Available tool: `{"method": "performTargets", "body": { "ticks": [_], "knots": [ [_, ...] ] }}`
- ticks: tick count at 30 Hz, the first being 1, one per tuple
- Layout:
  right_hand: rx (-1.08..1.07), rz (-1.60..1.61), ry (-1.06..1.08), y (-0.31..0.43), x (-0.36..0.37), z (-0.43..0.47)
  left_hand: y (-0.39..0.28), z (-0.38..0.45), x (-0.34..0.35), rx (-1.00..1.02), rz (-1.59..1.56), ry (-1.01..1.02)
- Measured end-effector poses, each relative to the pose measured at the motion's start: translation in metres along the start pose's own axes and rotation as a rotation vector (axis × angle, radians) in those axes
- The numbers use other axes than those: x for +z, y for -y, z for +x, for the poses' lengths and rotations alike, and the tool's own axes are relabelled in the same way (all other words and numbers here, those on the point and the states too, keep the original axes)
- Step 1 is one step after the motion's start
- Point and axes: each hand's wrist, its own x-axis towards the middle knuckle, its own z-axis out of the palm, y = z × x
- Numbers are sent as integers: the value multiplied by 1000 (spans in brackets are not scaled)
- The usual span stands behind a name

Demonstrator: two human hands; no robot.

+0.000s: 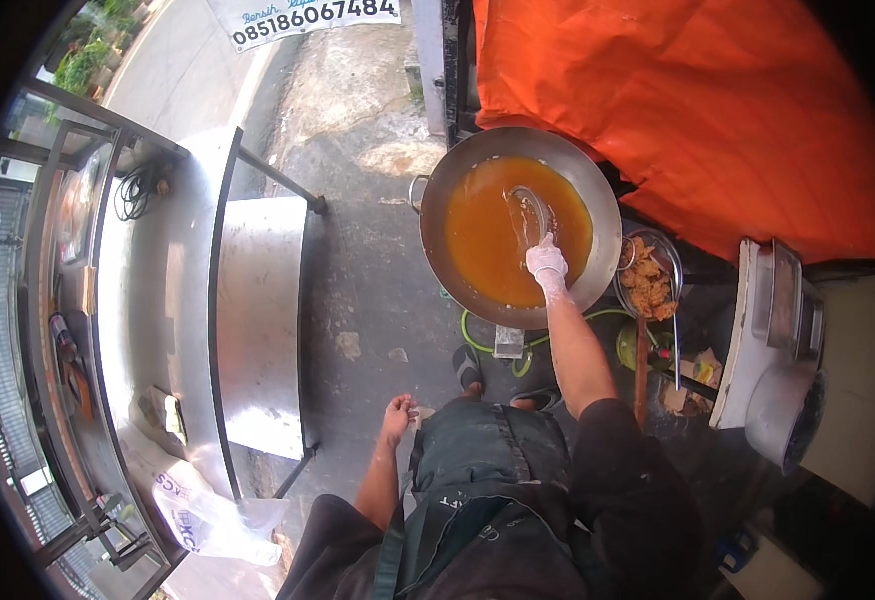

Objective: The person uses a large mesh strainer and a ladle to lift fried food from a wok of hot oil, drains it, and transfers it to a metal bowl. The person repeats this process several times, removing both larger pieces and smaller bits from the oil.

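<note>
A large metal wok (437,247) stands before me with amber oil (482,240) in it. My right hand (547,260), in a clear glove dusted with flour, reaches over the oil. Its fingers are drawn together at the end of a curved greyish shape (533,206) at the oil's surface. I cannot tell whether this is a utensil, food or a ripple. Small bubbles show around it. My left hand (400,412) hangs bare and loosely curled beside my dark apron (482,450), with nothing visible in it.
Fried battered pieces (646,281) lie in a round metal strainer with a wooden handle (640,375), right of the wok. A green hose (475,339) runs underneath. A steel counter (261,322) stands left, with a plastic bag (212,517). Orange tarpaulin (677,97) hangs behind. Metal pans (779,300) stand right.
</note>
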Motion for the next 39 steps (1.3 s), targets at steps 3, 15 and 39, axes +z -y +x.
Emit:
{"method": "performTargets", "body": {
  "ticks": [3, 15, 39],
  "knots": [
    [-33, 32, 30, 6, 11, -3, 15, -4, -4, -42, -5, -14],
    [-269, 212, 135, 19, 59, 30, 24, -8, -14, -36, -55, -41],
    [-495, 253, 243, 40, 36, 18, 17, 2, -2, -39, -52, -34]
  ]
}}
